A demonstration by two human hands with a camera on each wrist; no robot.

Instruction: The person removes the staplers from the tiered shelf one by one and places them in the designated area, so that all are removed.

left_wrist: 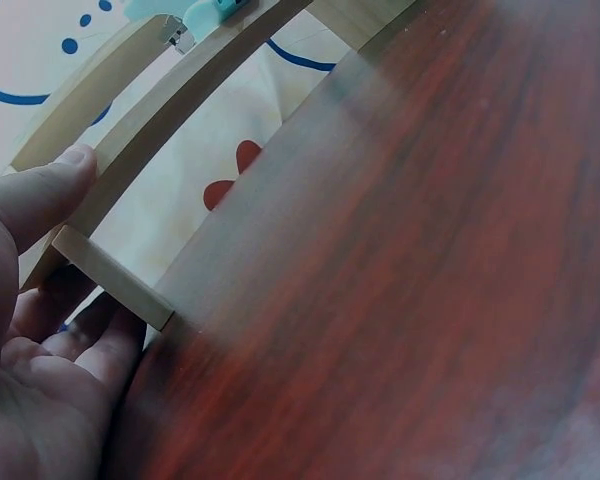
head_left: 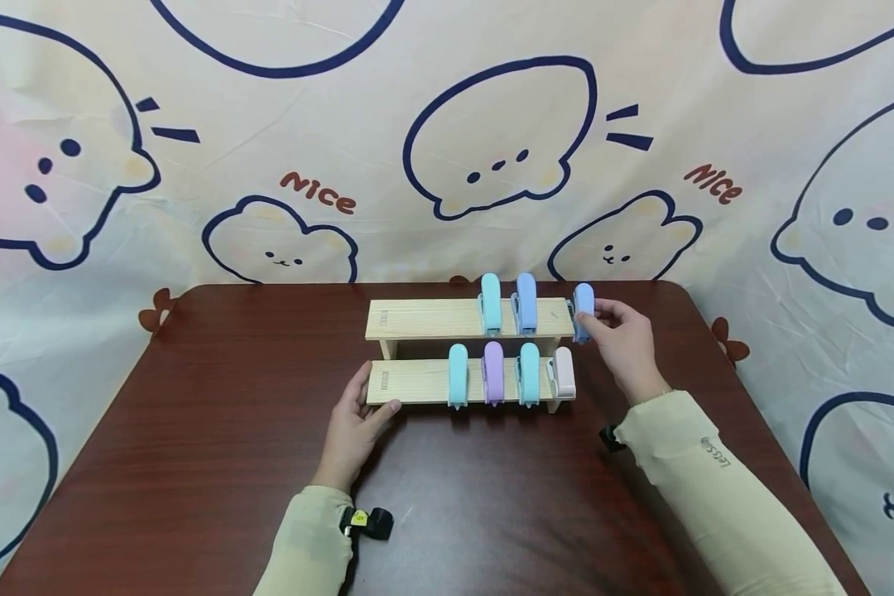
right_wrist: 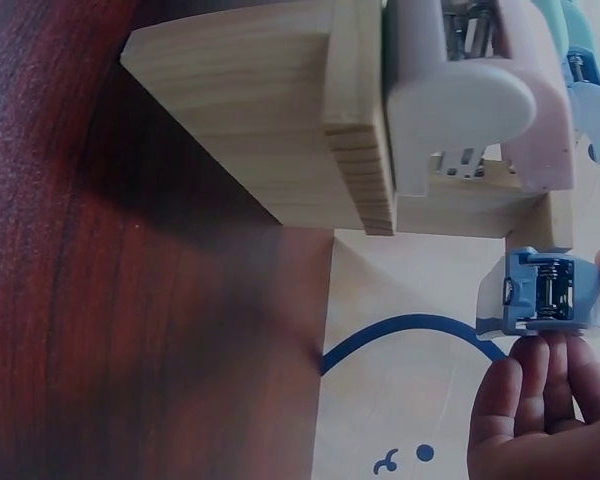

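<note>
A two-tier wooden rack (head_left: 417,382) stands on the table. My left hand (head_left: 353,434) grips the left end of its lower front board, thumb at the front edge; in the left wrist view the thumb presses the wood (left_wrist: 125,165) and the other fingers reach around the end. My right hand (head_left: 626,343) pinches a blue plastic clip (head_left: 583,313) between thumb and fingers, right at the right end of the upper board (head_left: 435,319). In the right wrist view this clip (right_wrist: 545,293) shows its metal spring, close beside the wood.
On the upper board sit a teal clip (head_left: 491,305) and a blue clip (head_left: 525,305). The lower board bears several clips: teal ones, a purple clip (head_left: 493,372) and a pale pink clip (head_left: 563,372) at its right end. A printed cloth (head_left: 387,240) hangs behind the brown table (head_left: 194,430).
</note>
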